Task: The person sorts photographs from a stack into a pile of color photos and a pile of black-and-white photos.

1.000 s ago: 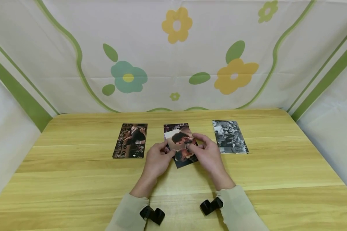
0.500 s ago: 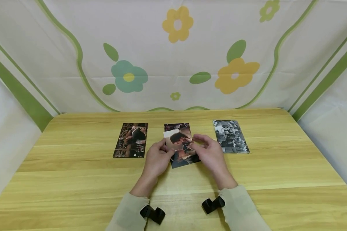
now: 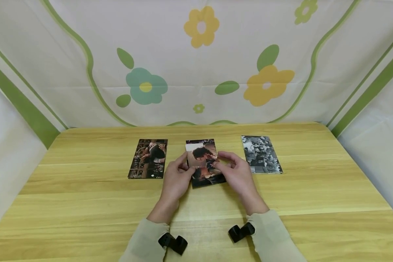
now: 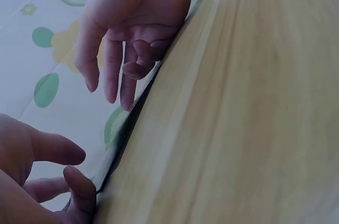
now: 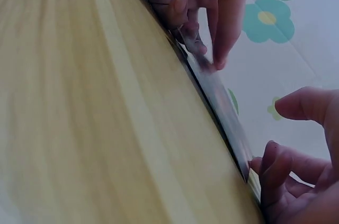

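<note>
In the head view, a colour photo (image 3: pixel 199 163) showing people lies over at least one other photo (image 3: pixel 201 141), whose dark strip shows at the far edge. My left hand (image 3: pixel 177 177) grips the left edge, its thumb near the photo's lower left. At the right edge my right hand (image 3: pixel 237 174) holds on, thumb over the picture. From the left wrist view, the photo's thin dark edge (image 4: pixel 130 123) runs close along the table between both hands. The right wrist view shows its glossy surface (image 5: pixel 222 99) nearly edge-on.
To the left lies a colour photo (image 3: pixel 148 159) with dark tones. A black-and-white photo pile (image 3: pixel 261 154) sits to the right. All rest on a wooden table (image 3: pixel 85 203), with a flower-patterned cloth (image 3: pixel 183 69) behind. Each sleeve carries a black wrist camera (image 3: pixel 173 243).
The top photo has turned from a clear tilt to nearly line up with the photo beneath, and has slid slightly away from me. Both hands stay at its sides; the outer photos have not moved.
</note>
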The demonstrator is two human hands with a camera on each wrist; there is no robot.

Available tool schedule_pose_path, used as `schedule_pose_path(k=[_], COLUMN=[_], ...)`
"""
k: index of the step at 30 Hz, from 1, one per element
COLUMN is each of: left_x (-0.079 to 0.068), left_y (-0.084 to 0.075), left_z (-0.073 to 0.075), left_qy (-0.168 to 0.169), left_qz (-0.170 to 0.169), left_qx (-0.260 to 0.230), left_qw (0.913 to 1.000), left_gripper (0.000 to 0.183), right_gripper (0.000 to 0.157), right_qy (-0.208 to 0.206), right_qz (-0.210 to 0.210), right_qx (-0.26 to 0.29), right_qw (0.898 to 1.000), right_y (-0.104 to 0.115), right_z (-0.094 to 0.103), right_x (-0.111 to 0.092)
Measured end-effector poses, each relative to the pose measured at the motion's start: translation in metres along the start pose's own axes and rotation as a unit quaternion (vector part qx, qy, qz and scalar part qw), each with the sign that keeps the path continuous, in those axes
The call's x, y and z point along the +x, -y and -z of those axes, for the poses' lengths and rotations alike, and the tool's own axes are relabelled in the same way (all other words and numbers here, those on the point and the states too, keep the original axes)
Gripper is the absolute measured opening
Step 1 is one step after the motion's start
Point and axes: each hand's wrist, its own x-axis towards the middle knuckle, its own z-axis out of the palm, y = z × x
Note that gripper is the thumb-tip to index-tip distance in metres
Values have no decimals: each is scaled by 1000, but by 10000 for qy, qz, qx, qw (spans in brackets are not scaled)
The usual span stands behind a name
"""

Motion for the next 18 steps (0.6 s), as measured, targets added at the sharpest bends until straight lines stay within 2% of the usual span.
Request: schedule_pose_path(k=[4, 11, 18], left_x=[0, 0, 4], left_y=[1, 2, -1], left_z=[0, 5, 13], left_qy=[-64, 163, 94], left_qz=[-109, 227, 150], left_qx=[-54, -958, -1334], left_qw=[9999, 9950, 9909], left_gripper=[57, 59, 51], right_gripper=[47, 47, 54], right_qy=[-3, 57, 54], right_qz=[17, 63, 255], right_qx=[67, 405, 569], right_qw=[10000, 9991, 9980], right_y=[0, -1, 3], right_z=[0, 0, 1], right_x=[0, 0, -3])
